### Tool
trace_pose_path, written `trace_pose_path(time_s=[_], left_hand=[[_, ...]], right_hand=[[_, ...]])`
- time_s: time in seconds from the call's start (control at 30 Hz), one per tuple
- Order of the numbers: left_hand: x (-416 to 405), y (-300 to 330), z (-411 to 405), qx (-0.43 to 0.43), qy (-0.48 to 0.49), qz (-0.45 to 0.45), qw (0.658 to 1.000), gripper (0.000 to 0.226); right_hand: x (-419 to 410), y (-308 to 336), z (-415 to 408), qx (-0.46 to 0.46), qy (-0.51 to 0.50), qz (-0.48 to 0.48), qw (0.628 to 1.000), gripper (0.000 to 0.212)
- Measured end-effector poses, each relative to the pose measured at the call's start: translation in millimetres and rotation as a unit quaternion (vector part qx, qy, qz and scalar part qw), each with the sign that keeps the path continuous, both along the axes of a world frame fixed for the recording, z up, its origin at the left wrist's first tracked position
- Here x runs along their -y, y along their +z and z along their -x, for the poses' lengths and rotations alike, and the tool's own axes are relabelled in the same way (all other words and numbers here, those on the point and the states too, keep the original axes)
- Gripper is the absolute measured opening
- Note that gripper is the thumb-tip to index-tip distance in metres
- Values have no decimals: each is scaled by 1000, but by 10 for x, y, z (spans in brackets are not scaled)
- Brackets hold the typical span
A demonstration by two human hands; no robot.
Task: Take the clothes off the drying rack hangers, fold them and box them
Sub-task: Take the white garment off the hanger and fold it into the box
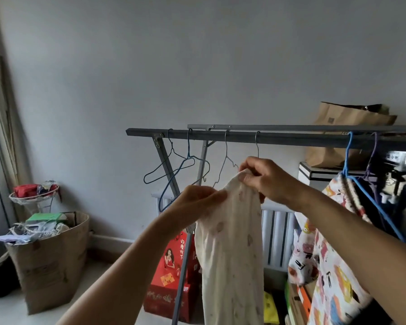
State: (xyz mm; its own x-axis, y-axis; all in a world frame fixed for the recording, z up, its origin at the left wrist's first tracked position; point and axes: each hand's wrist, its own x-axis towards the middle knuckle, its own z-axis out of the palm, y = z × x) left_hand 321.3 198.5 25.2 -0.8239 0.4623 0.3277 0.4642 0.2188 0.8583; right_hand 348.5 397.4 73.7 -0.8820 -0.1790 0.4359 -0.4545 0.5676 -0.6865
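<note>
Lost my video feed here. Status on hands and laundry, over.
Left hand and right hand: both grip the cream garment at its top edge. Garment hangs free below the drying rack rail. Printed garment on the blue hanger. Nothing obstructing.

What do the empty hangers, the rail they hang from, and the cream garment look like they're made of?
Empty hangers: thin bent wire, some apparently blue-coated. Rail: grey painted metal, judging by its square edges and bolted brackets. Cream garment: soft, matte fabric, probably cotton knit; it drapes limply.
</note>
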Motion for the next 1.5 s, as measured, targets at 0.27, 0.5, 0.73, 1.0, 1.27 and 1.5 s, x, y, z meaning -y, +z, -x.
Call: trace_pose_path(time_s=[0.27,0.5,0.73,1.0,1.27,1.5], left_hand=[[244,202,103,-131,23,43,990,13],[117,653,54,-280,105,157,941,14],[43,765,43,-311,120,176,926,20],[-168,771,-21,-353,277,340,826,56],[-195,723,30,-253,190,334,888,57],[-292,637,17,-176,255,263,914,50]], right_hand=[[-392,62,-78,62,143,162,975,5],[-407,248,-161,3,-2,-100,995,16],[-427,377,-241,-77,-82,-164,980,38],[-330,322,-248,-121,-107,-158,974,32],[-358,161,-219,-2,-38,3,999,25],[-185,7,-203,-31,-88,76,993,19]])
